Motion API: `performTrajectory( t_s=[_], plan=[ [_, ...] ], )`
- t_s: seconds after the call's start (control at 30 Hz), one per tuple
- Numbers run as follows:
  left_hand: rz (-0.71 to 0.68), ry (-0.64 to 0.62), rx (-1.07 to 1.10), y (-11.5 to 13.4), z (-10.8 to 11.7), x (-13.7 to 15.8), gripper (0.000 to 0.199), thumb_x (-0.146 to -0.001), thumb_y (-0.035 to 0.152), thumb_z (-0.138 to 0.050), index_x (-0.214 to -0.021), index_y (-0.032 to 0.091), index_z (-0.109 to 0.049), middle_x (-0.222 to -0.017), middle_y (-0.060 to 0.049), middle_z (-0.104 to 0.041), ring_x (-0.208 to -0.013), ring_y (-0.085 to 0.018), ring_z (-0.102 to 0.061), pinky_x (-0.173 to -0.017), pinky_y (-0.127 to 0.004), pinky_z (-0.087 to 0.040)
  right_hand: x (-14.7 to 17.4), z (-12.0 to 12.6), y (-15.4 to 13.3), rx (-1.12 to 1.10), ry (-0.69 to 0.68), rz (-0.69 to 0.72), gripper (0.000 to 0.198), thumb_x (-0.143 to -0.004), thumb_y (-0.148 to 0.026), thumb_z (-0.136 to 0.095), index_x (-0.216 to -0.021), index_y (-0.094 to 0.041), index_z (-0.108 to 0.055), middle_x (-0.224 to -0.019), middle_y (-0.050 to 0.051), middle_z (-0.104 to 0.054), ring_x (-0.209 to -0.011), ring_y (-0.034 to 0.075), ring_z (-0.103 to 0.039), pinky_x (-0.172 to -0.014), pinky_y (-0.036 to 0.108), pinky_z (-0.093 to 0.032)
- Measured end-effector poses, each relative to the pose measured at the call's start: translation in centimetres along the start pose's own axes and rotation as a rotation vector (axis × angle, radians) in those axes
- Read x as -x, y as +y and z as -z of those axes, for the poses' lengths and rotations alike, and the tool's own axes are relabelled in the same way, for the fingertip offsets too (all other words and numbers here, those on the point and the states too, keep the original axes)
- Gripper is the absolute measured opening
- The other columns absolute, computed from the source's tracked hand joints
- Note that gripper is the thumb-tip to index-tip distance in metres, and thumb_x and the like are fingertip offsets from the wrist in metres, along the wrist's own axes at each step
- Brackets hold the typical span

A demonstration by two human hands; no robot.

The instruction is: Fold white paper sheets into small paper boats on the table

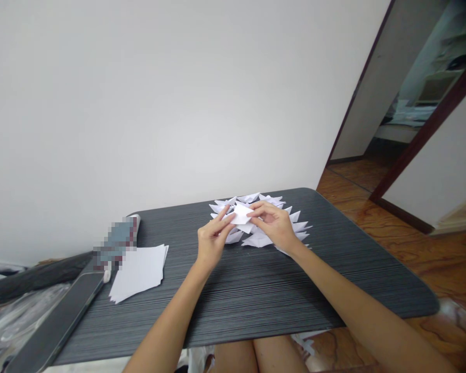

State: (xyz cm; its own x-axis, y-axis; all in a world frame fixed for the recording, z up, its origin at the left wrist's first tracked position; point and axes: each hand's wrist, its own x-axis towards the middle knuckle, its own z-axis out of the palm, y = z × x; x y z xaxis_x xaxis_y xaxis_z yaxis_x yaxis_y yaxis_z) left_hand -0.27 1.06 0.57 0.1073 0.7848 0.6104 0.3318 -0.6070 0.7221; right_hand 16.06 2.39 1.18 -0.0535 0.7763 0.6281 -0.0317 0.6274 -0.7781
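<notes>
A small folded white paper point(241, 214) is held up between my two hands above the table. My left hand point(214, 233) pinches its left edge between thumb and fingers. On the other side, my right hand point(272, 221) grips the right edge the same way. Behind and below the hands, several folded paper boats point(258, 239) stand grouped on the dark table point(233, 295); my hands hide part of the group.
A stack of white paper sheets point(140, 272) lies on the table's left side. Beyond it is a blurred-out item point(118, 241), with a dark phone-like slab point(62, 321) along the left edge. A white wall point(178, 103) rises behind the table; a doorway opens at right.
</notes>
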Motion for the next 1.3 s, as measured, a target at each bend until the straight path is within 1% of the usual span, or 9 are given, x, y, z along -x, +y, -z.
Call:
performTrajectory(
  t_s=[0.1, 0.2, 0.4, 0.57, 0.77, 0.9, 1.07, 1.2, 1.3],
  plan=[
    [0.074, 0.037, 0.046, -0.1, 0.0, 0.0, 0.02, -0.07, 0.023, -0.06, -0.089, 0.019, -0.067, -0.093, -0.005, -0.067, -0.087, -0.02, -0.062, -0.081, -0.033, -0.048, 0.0, 0.1, -0.1, 0.003, -0.009, -0.015, 0.005, -0.065, -0.021, -0.064, -0.068, -0.02, -0.066, -0.083, 0.005, -0.057, -0.082, 0.016, -0.055, -0.072, 0.029, -0.046],
    [0.117, 0.063, 0.087, -0.2, 0.0, -0.1, 0.017, -0.066, 0.023, -0.064, -0.082, 0.018, -0.069, -0.086, -0.004, -0.069, -0.082, -0.021, -0.064, -0.078, -0.032, -0.05, -0.1, 0.4, 0.0, 0.011, -0.077, -0.043, 0.008, -0.065, -0.02, -0.063, -0.072, -0.02, -0.067, -0.088, 0.005, -0.059, -0.086, 0.017, -0.055, -0.075, 0.03, -0.046],
    [0.181, 0.051, 0.257, 0.2, 0.3, -0.4, 0.012, -0.062, 0.02, -0.067, -0.071, 0.013, -0.068, -0.086, -0.008, -0.069, -0.081, -0.022, -0.064, -0.076, -0.034, -0.051, -0.3, 0.8, -0.1, -0.04, -0.139, -0.037, 0.005, -0.065, -0.019, -0.064, -0.068, -0.02, -0.067, -0.083, 0.004, -0.062, -0.083, 0.016, -0.057, -0.077, 0.031, -0.045],
    [0.204, -0.038, 0.406, 0.6, 0.3, -0.6, 0.009, -0.066, 0.019, -0.064, -0.071, 0.011, -0.065, -0.101, -0.011, -0.064, -0.097, -0.023, -0.058, -0.088, -0.035, -0.044, -0.3, 0.5, -0.2, -0.062, -0.073, -0.092, 0.009, -0.065, -0.026, -0.064, -0.062, -0.017, -0.064, -0.081, 0.005, -0.062, -0.081, 0.016, -0.058, -0.076, 0.032, -0.045],
    [0.293, 0.001, 0.293, 0.4, 0.1, -0.7, 0.016, -0.066, 0.023, -0.063, -0.076, 0.011, -0.064, -0.087, -0.01, -0.067, -0.073, -0.019, -0.065, -0.071, -0.031, -0.052, -0.2, 0.3, 0.3, -0.022, 0.021, -0.052, 0.005, -0.064, -0.023, -0.065, -0.064, -0.018, -0.065, -0.084, 0.006, -0.062, -0.082, 0.017, -0.057, -0.076, 0.032, -0.046],
    [0.252, 0.084, 0.291, 0.5, 0.1, -0.6, 0.016, -0.066, 0.024, -0.063, -0.076, 0.012, -0.062, -0.078, -0.006, -0.066, -0.065, -0.016, -0.064, -0.065, -0.026, -0.052, 0.0, 0.4, 0.3, 0.051, -0.034, -0.02, 0.011, -0.065, -0.017, -0.062, -0.073, -0.022, -0.068, -0.09, 0.005, -0.061, -0.089, 0.017, -0.056, -0.078, 0.03, -0.047],
    [0.236, 0.038, 0.329, 0.8, 0.1, -0.3, 0.02, -0.063, 0.023, -0.066, -0.08, 0.012, -0.062, -0.087, -0.007, -0.065, -0.066, -0.015, -0.064, -0.063, -0.024, -0.052, 0.0, 0.2, 0.2, 0.003, -0.051, -0.07, 0.011, -0.064, -0.018, -0.062, -0.073, -0.021, -0.068, -0.092, 0.004, -0.061, -0.09, 0.016, -0.056, -0.08, 0.03, -0.046],
    [0.269, 0.061, 0.341, 1.1, -0.1, -0.3, 0.015, -0.059, 0.022, -0.068, -0.07, 0.012, -0.063, -0.073, -0.004, -0.066, -0.056, -0.014, -0.063, -0.056, -0.023, -0.051, -0.2, 0.3, 0.4, -0.123, -0.047, -0.146, 0.011, -0.063, -0.018, -0.064, -0.073, -0.021, -0.069, -0.093, 0.004, -0.061, -0.091, 0.015, -0.056, -0.084, 0.03, -0.043],
    [0.321, 0.057, 0.353, 1.3, 0.1, -0.5, 0.015, -0.058, 0.023, -0.069, -0.068, 0.012, -0.065, -0.061, -0.004, -0.066, -0.055, -0.016, -0.063, -0.057, -0.026, -0.052, -0.3, 0.6, 0.3, -0.184, -0.162, -0.217, 0.013, -0.064, -0.018, -0.064, -0.075, -0.021, -0.069, -0.095, 0.004, -0.06, -0.093, 0.016, -0.055, -0.084, 0.031, -0.042]
  ],
)
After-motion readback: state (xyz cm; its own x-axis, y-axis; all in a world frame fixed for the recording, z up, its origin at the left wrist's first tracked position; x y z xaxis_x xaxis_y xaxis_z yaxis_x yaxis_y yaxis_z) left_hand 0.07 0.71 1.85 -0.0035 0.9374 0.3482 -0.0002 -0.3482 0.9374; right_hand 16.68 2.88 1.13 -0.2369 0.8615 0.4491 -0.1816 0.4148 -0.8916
